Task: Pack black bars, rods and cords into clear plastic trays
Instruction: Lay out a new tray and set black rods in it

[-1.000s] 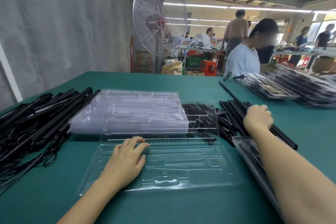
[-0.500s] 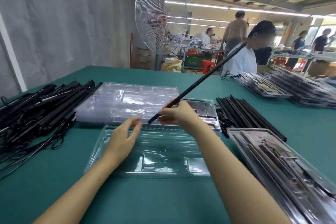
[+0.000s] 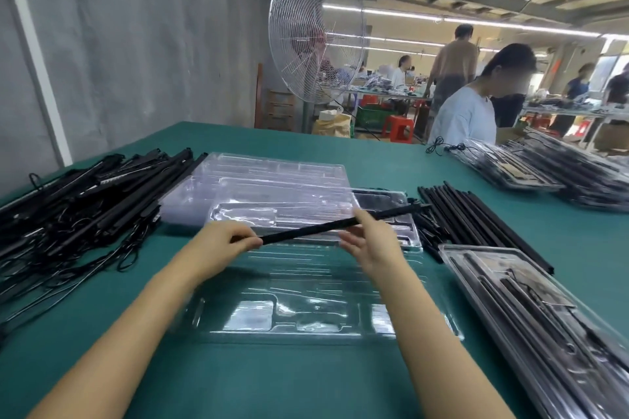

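A long black rod [image 3: 320,230] hangs nearly level over the clear plastic tray [image 3: 306,326] lying in front of me on the green table. My left hand [image 3: 223,245] pinches the rod's left end. Further along, near its middle, my right hand [image 3: 371,241] holds the rod between thumb and fingers. The rod's right end points toward a row of loose black rods [image 3: 476,221].
A pile of black bars and cords [image 3: 78,204] lies at the left. Stacked clear trays [image 3: 272,187] sit behind the tray. Filled trays [image 3: 544,326] lie at the right, more filled trays [image 3: 558,173] at the far right. A person [image 3: 473,109] stands across the table beside a large fan [image 3: 316,31].
My right hand took a rod from the row, swung it over the tray and lowered it from steep to nearly level. My left hand left the tray and took the rod's left end.
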